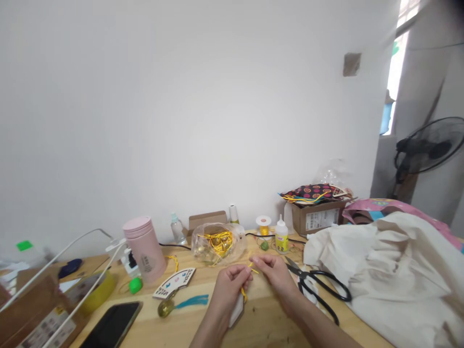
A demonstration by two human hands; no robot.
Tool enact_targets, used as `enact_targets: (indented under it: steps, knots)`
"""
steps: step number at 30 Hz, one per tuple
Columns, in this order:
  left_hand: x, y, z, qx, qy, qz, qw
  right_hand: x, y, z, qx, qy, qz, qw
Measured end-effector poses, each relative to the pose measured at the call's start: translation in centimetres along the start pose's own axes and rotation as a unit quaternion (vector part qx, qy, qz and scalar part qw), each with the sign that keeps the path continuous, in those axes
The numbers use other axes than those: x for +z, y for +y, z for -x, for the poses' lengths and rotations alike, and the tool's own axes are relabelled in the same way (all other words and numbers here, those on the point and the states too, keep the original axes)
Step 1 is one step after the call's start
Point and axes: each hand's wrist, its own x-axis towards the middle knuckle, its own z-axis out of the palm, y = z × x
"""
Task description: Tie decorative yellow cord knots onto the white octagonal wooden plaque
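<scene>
Yellow cord [254, 270] runs between my two hands above the wooden table. My left hand [230, 286] is closed, its thumb and fingers pinching the cord. A pale flat piece [236, 311] hangs beneath that hand with some yellow cord at its edge; most of it is hidden. My right hand [272, 273] pinches the cord's other part between thumb and forefinger. Left of my hands lies a fan-shaped printed piece [175, 283] with a gold bell-like ball [166, 308] and a blue tassel [192, 301]. Black-handled scissors [316, 284] lie right of my right hand.
A plastic bag of yellow cords [218, 244], a spool [264, 225] and a glue bottle [281, 237] stand behind my hands. A pink cup [145, 249], phone [111, 326] and tape roll [92, 292] are leftward. White cloth [391, 270] and a filled cardboard box [319, 216] occupy the right.
</scene>
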Motion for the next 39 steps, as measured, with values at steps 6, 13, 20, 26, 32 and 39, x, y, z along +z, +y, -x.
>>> enact_targets:
  steps: [6,13,20,26,32,39]
  knots:
    - [-0.1,-0.2,-0.2,0.027,0.030,0.045,0.998,-0.9,-0.6,-0.4,-0.160,0.113,0.180,0.964]
    - [-0.2,-0.4,-0.5,0.061,0.032,0.039,0.997,-0.4,-3.9,-0.7,-0.311,-0.010,0.378,0.872]
    - [-0.1,-0.1,-0.3,0.063,0.024,0.006,0.998,-0.2,-0.3,0.0,-0.236,0.011,0.295,0.926]
    - [0.4,0.1,0.0,0.039,0.039,0.025,0.998,-0.5,0.9,0.2,-0.169,0.006,0.217,0.961]
    - [0.5,-0.5,-0.1,0.011,0.042,0.078,0.996,-0.4,0.8,0.1,-0.142,0.006,0.202,0.969]
    - [0.7,0.0,0.2,-0.042,-0.039,0.166,0.984,-0.6,1.4,-0.1,-0.137,0.017,0.213,0.967]
